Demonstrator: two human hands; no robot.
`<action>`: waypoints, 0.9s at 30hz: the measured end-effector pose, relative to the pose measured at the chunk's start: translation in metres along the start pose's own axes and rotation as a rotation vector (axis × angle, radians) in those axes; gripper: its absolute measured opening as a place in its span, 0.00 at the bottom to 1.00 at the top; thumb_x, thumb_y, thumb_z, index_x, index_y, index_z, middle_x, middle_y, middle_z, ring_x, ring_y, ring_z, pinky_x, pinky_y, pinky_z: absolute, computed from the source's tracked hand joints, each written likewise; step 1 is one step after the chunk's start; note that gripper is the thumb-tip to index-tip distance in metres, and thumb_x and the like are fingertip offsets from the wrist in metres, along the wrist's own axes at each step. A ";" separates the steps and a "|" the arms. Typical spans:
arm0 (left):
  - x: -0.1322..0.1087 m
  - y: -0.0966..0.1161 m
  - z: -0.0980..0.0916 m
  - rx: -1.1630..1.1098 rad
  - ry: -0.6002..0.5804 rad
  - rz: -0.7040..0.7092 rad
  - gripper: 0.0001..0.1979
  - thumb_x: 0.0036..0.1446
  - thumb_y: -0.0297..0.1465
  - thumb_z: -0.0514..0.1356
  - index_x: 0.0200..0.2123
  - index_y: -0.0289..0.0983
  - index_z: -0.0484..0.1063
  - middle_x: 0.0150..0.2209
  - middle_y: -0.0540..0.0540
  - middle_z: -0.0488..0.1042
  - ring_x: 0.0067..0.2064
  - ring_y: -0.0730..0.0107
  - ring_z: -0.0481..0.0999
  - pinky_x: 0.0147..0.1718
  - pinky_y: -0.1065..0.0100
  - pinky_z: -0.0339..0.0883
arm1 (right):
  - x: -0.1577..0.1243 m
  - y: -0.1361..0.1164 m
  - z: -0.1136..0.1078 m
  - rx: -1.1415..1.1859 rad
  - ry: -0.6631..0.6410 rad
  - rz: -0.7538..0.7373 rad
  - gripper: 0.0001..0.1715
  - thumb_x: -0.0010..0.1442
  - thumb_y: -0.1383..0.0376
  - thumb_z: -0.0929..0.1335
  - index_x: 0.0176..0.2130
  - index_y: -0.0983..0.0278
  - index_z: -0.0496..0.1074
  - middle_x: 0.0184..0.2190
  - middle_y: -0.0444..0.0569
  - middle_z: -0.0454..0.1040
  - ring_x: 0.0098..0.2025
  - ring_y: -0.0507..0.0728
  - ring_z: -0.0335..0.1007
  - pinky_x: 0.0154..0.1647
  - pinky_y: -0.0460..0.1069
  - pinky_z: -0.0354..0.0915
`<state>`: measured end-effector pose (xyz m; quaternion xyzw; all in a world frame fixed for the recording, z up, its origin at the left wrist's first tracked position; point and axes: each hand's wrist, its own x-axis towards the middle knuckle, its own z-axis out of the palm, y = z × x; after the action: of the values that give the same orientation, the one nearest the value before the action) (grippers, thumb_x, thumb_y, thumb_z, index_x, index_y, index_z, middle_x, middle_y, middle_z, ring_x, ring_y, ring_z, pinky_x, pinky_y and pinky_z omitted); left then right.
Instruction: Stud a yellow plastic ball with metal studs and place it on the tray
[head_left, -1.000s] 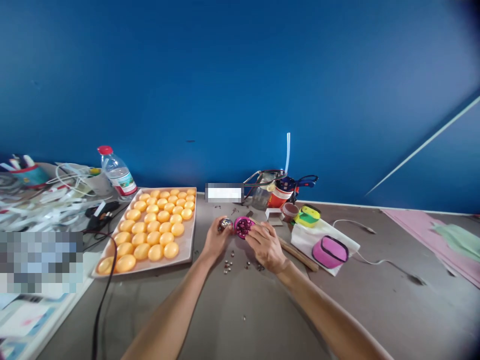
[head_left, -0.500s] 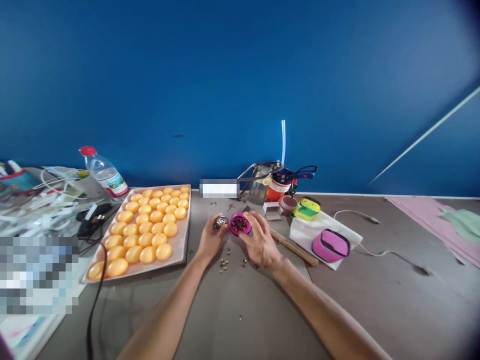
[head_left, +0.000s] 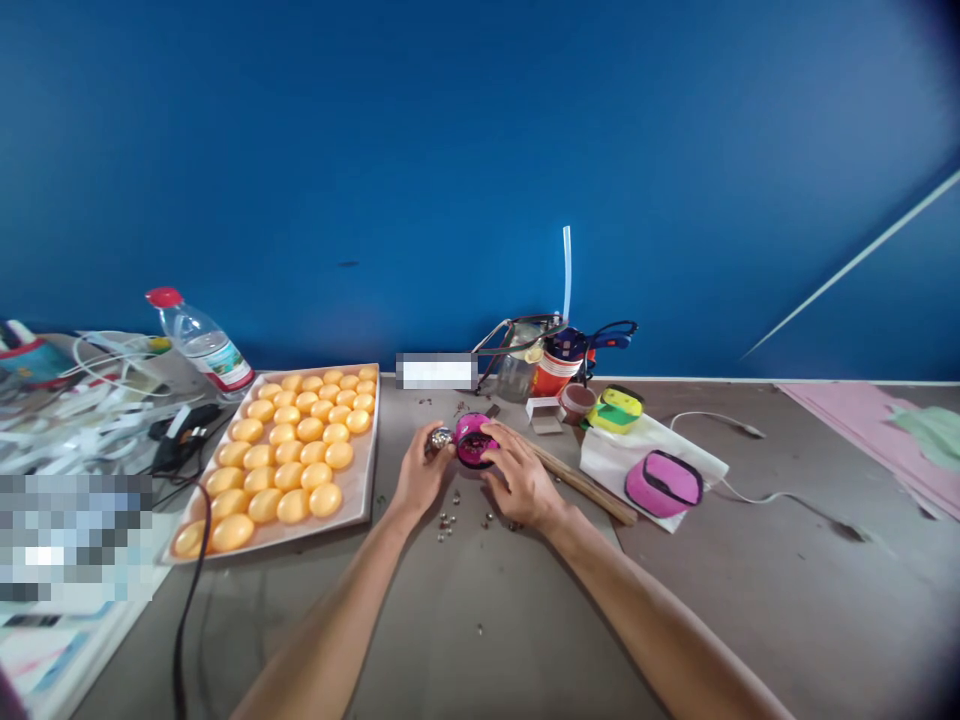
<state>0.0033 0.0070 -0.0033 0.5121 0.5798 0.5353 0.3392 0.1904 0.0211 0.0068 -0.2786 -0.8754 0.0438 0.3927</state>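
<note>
**Between two bare hands at mid-desk, a magenta container tips its dark mouth low**

On the grey desk, near the middle of the view, the magenta container sits between the person's hands. It is small and rounded; its upper part shows bright magenta with a few glints, while its lower part is a dark-rimmed opening with some small reddish pieces visible inside. Finer detail is too small to tell.

The left hand is closed, thumb and fingers clamped on a silvery piece, round and glittering, just beside the container's left side; whether thumb and container touch cannot be told. The right hand is curved, its fingers a little apart from one another, and they and the thumb are clamped on the container's right edge. Shiny bits lie scattered on the desk nearer the person. A wooden stick slants just beside the right hand, and a tray of yellow balls stands on the left.

Half a second ago the container's round mouth faced the camera, full of dark red pieces; now more of its magenta surface shows and fewer pieces are visible. The left hand keeps its hold on the silvery piece.
</note>
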 end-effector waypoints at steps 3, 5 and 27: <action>0.000 -0.001 0.000 0.006 0.001 -0.017 0.21 0.49 0.37 0.61 0.47 0.36 0.66 0.42 0.45 0.72 0.41 0.67 0.72 0.42 0.68 0.65 | -0.002 -0.001 -0.003 0.065 0.058 0.054 0.14 0.56 0.71 0.62 0.44 0.65 0.63 0.53 0.59 0.66 0.59 0.61 0.57 0.56 0.61 0.60; 0.000 -0.002 0.001 0.007 0.002 -0.019 0.21 0.49 0.37 0.61 0.47 0.36 0.66 0.42 0.45 0.72 0.40 0.67 0.72 0.42 0.67 0.65 | -0.003 0.001 -0.002 0.077 0.079 0.059 0.18 0.56 0.71 0.62 0.48 0.65 0.61 0.52 0.59 0.67 0.58 0.61 0.58 0.55 0.61 0.61; -0.004 -0.003 0.000 0.083 -0.058 0.044 0.22 0.51 0.38 0.60 0.49 0.36 0.64 0.41 0.44 0.72 0.37 0.67 0.72 0.41 0.65 0.66 | -0.008 0.013 0.009 -0.029 0.106 0.143 0.13 0.58 0.74 0.60 0.38 0.61 0.71 0.42 0.53 0.68 0.45 0.57 0.65 0.45 0.54 0.64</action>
<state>0.0040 0.0032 -0.0072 0.5536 0.5801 0.5031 0.3225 0.1945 0.0292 -0.0089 -0.3479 -0.8317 0.0444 0.4305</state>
